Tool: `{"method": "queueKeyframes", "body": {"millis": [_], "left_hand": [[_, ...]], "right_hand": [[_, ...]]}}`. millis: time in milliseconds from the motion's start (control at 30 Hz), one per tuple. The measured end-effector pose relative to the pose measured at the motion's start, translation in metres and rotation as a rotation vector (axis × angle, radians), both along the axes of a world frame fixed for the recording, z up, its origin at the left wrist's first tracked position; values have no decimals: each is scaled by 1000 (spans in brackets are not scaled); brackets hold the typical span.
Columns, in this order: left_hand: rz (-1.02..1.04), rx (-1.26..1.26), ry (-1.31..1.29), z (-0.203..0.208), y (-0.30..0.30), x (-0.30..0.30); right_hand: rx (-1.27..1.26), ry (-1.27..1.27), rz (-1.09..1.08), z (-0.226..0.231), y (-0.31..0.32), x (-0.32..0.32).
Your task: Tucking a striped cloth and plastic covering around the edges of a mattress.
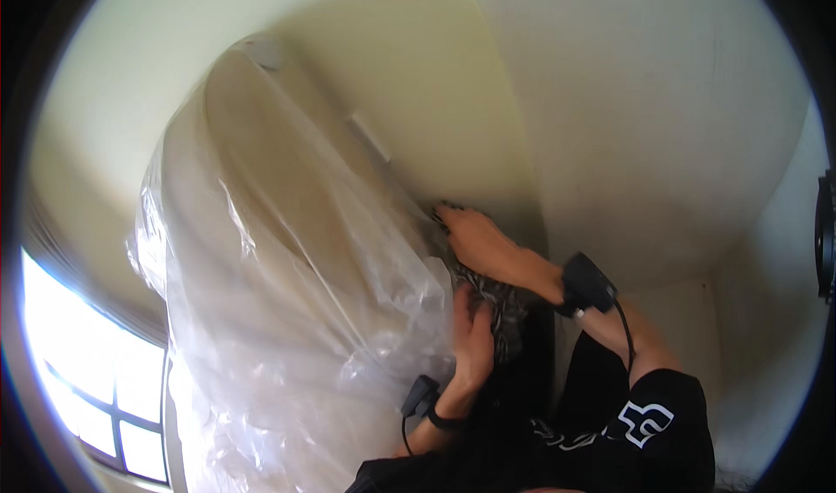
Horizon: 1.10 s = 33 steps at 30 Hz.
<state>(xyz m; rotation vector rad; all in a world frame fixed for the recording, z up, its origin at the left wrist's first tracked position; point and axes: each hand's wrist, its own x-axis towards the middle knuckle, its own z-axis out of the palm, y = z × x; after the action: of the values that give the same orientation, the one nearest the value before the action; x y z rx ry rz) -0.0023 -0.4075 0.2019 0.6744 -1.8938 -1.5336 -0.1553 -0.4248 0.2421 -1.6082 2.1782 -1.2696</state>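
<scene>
A tall beige object wrapped in clear plastic sheeting (287, 301) stands against a cream wall and fills the left half of the view. My left hand (475, 341) presses flat against the plastic's right edge, fingers pointing up. My right hand (475, 236) reaches above it into the corner, its fingers curled on a dark patterned cloth (501, 306) that hangs between the two hands. Both wrists wear black bands with cables. How the cloth is attached behind the plastic is hidden.
Cream walls (644, 127) meet in a corner just behind my hands. A bright window (78, 380) with dark bars glares at the lower left. My dark sleeves with a white print (644, 423) sit at the bottom edge.
</scene>
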Motion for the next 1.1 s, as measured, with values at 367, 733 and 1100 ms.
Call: {"method": "queueKeyframes", "body": {"millis": [367, 733, 1100], "left_hand": [[-353, -83, -16, -20, -1, 10], [-577, 112, 104, -17, 7, 27], [-446, 241, -4, -35, -42, 44]], "right_hand": [[-748, -325, 146, 82, 68, -5], [-695, 738, -144, 158, -14, -7], [-244, 641, 151, 180, -61, -3]]}}
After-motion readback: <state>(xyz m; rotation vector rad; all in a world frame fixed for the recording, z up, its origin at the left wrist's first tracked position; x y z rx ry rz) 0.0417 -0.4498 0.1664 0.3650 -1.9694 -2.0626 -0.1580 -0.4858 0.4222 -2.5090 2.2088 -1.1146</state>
